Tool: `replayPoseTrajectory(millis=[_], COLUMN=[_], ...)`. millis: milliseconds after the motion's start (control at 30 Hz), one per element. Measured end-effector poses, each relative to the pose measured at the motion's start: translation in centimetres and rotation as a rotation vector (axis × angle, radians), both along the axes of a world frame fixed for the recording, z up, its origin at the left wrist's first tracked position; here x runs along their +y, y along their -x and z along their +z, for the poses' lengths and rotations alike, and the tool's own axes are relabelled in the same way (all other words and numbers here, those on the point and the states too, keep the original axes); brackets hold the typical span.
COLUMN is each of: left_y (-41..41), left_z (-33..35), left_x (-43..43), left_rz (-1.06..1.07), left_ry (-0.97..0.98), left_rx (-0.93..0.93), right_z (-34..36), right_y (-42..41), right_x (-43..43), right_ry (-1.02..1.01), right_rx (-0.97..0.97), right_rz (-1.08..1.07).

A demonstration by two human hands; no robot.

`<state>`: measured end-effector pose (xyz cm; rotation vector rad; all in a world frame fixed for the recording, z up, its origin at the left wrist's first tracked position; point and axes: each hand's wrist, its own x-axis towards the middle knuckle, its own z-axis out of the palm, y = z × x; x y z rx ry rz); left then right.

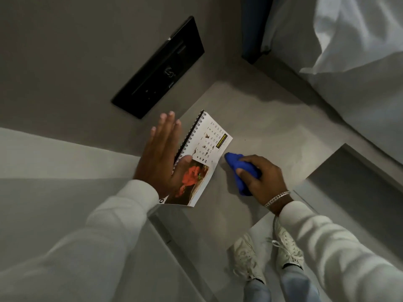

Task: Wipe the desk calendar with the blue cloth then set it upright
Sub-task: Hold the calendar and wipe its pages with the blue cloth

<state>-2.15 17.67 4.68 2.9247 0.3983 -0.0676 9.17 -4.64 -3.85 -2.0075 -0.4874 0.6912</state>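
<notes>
The desk calendar (207, 147) is a white spiral-bound one with a date grid and a red flower picture. It leans tilted over the grey bedside surface (272, 127). My left hand (159, 158) holds its spiral side, with the fingers flat behind it and the thumb pressed on the front. My right hand (263, 177) is closed around the bunched blue cloth (239, 168). The cloth's tip lies just right of the calendar's lower edge, a small gap away from it.
A black wall panel (161, 66) is mounted above and left of the calendar. White bedding (359, 62) fills the upper right. A lower grey step (353, 177) sits to the right, and my white shoes (248, 256) stand on the floor below.
</notes>
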Motion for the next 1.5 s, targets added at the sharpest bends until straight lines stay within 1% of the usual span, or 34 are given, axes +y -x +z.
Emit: replayPoseTrajectory(millis=[67, 133, 233, 300, 500, 633, 767, 867, 933, 1000, 1200, 1267, 1333, 1500], left_y=[-0.7, -0.8, -0.9, -0.9, -1.0, -1.1, -1.0, -1.1, -1.1, -1.1, -1.1, -1.1, -1.1, -1.0], left_z=[-0.7, -1.3, -1.6, -1.8, -1.7, -1.6, -1.7, -1.7, -1.7, -1.7, -1.6, -1.7, -1.9, -2.2], left_x=[0.3, 0.1, 0.2, 0.4, 0.2, 0.2, 0.2, 0.2, 0.2, 0.2, 0.3, 0.3, 0.3, 0.5], left_rz=[-0.051, -0.114, -0.148, -0.166, -0.167, -0.176, -0.177, -0.181, -0.181, -0.180, -0.189, -0.195, -0.196, -0.188], left_ry=[0.014, -0.010, -0.029, -0.011, 0.038, 0.086, 0.094, 0.076, 0.069, 0.074, 0.093, 0.098, 0.105, 0.093], left_rx=[0.047, 0.093, 0.103, 0.094, 0.095, 0.079, 0.073, 0.084, 0.088, 0.096, 0.097, 0.090, 0.080, 0.074], right_z=[-0.7, -1.1, -1.2, -1.3, -0.9, -1.0, -1.0, -0.9, -0.9, -0.8, -1.2, -1.3, -1.2, -1.2], right_y=[1.3, 2.4, 3.2, 3.8, 8.6, 10.4, 7.7, 4.6, 4.0, 5.1, 12.6, 13.1, 11.9, 5.3], right_x=[2.1, 3.9, 5.9, 7.2, 8.7, 8.2, 8.7, 9.8, 10.1, 9.9, 7.9, 7.8, 8.3, 9.8], right_ry=[-0.088, -0.143, -0.174, -0.162, -0.162, -0.170, -0.177, -0.184, -0.203, -0.199, -0.175, -0.170, -0.183, -0.188], right_rx=[0.007, 0.009, 0.009, 0.019, 0.085, 0.159, 0.092, 0.086, 0.091, 0.105, 0.173, 0.194, 0.195, 0.097], right_rz=[-0.108, -0.203, -0.356, -0.421, -0.462, -0.424, -0.438, -0.538, -0.575, -0.535, -0.336, -0.320, -0.360, -0.462])
